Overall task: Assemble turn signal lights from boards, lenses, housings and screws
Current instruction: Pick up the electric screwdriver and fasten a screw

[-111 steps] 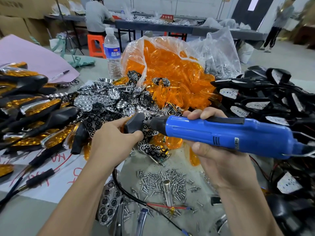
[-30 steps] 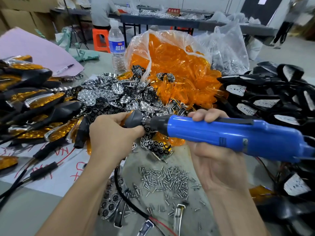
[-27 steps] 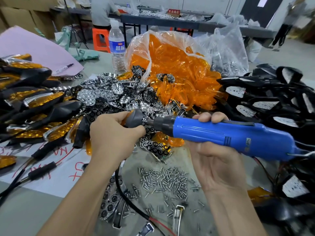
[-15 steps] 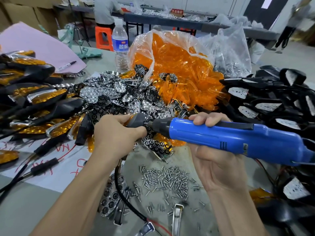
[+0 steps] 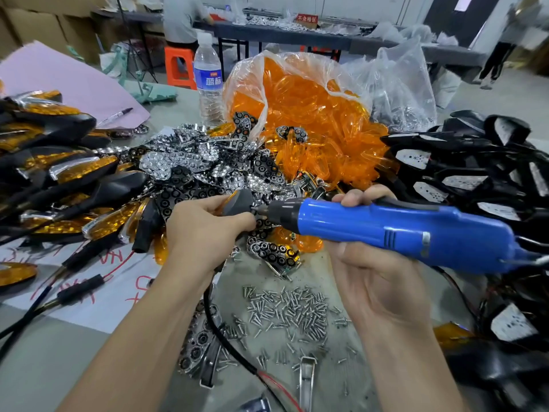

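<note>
The left hand (image 5: pixel 205 230) is curled round a dark turn signal housing (image 5: pixel 237 202) with a sliver of orange showing, held just above the middle of the worktop (image 5: pixel 44 352). The right hand (image 5: pixel 377 272) grips a blue electric screwdriver (image 5: pixel 401 230) lying level, its black nose touching the housing's end. I can read no brand on the tool. On the near side of the hands lies a scatter of small silver screws (image 5: pixel 288 310). Beyond them are a heap of chrome reflector boards (image 5: pixel 193 162) and a clear bag of orange lenses (image 5: pixel 312 114). Left of the bag stands a water bottle (image 5: pixel 208 81) whose blue label carries white Chinese characters. Finished lights (image 5: pixel 59 173) pile up on the left and black housings (image 5: pixel 475 173) on the right. White paper (image 5: pixel 113 286) at the near left bears red handwriting I cannot make out. A red sign (image 5: pixel 307 18) on the far table has pale Chinese characters.
</note>
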{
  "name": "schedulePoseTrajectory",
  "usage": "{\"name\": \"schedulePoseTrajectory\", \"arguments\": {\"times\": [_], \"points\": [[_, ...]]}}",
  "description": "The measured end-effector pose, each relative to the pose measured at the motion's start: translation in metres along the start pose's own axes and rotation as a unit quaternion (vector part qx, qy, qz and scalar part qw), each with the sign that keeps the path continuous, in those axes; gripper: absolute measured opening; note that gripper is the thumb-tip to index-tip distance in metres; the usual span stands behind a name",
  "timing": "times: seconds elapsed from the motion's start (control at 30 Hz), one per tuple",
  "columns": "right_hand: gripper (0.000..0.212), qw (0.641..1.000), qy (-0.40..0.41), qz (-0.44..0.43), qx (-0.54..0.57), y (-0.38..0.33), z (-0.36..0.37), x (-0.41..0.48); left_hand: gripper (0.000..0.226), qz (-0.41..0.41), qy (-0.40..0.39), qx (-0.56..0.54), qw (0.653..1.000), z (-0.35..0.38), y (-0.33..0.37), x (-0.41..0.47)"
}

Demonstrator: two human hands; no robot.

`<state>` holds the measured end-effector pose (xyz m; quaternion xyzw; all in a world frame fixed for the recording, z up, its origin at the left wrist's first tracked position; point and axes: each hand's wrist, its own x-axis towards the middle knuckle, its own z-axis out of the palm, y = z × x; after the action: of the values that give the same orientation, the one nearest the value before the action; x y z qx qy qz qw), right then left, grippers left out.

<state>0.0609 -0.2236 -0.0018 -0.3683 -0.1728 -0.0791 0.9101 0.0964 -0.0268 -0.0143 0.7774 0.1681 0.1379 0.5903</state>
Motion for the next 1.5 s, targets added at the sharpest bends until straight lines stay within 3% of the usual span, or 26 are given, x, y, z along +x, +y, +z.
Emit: {"name": "schedulePoseTrajectory", "arguments": {"times": [0.17, 0.3, 0.43, 0.6, 0.7, 0.73, 0.77, 0.83, 0.93, 1.0, 1.2, 1.37, 1.43, 1.5], "points": [[0.054, 0.998, 0.051, 0.024, 0.036, -0.003, -0.002, -0.003, 0.018, 0.015, -0.004, 0.055, 0.998, 0.007, -0.003, -0.007], [0.061, 0.998, 0.051, 0.023, 0.034, -0.010, -0.010, -0.003, 0.035, 0.050, -0.033, 0.153, 0.986, 0.010, -0.001, -0.009], [0.052, 0.999, -0.046, -0.008, -0.003, -0.018, -0.016, -0.001, 0.037, 0.063, -0.078, 0.164, 0.981, 0.012, -0.003, -0.009], [0.043, 0.988, -0.134, -0.062, -0.049, -0.019, -0.025, -0.005, 0.039, 0.057, -0.097, 0.087, 0.990, 0.015, -0.007, -0.009], [0.044, 0.972, -0.200, -0.023, -0.118, -0.025, -0.007, 0.013, 0.044, 0.048, -0.112, 0.089, 0.989, 0.013, -0.008, -0.007], [0.039, 0.960, -0.253, -0.007, -0.117, -0.026, -0.005, 0.017, 0.043, 0.046, -0.121, 0.097, 0.987, 0.014, -0.008, -0.007], [0.030, 0.962, -0.254, -0.027, -0.094, -0.027, -0.014, 0.018, 0.041, 0.045, -0.126, 0.101, 0.986, 0.015, -0.008, -0.008], [0.017, 0.977, -0.173, -0.060, -0.106, -0.029, -0.018, 0.020, 0.038, 0.053, -0.109, 0.096, 0.988, 0.017, -0.007, -0.009], [0.051, 0.996, -0.065, -0.059, 0.023, -0.011, -0.013, 0.017, 0.039, 0.075, -0.059, 0.097, 0.991, 0.016, -0.008, -0.012], [0.055, 0.997, -0.008, -0.073, -0.012, -0.008, -0.006, 0.007, 0.035, 0.085, -0.042, 0.112, 0.989, 0.016, -0.009, -0.014], [0.043, 0.999, -0.001, -0.049, -0.009, -0.014, 0.002, -0.001, 0.037, 0.091, -0.013, 0.127, 0.988, 0.020, -0.007, -0.017], [0.041, 0.989, 0.103, -0.001, 0.110, -0.005, -0.011, 0.001, 0.029, 0.121, 0.021, 0.176, 0.977, 0.013, -0.005, -0.016], [0.040, 0.992, 0.093, -0.009, 0.085, -0.005, -0.009, -0.001, 0.033, 0.101, 0.012, 0.188, 0.977, 0.016, -0.007, -0.013], [0.043, 0.999, 0.029, -0.035, 0.013, -0.007, -0.006, -0.003, 0.033, 0.064, -0.014, 0.166, 0.984, 0.022, -0.009, -0.010]]}}
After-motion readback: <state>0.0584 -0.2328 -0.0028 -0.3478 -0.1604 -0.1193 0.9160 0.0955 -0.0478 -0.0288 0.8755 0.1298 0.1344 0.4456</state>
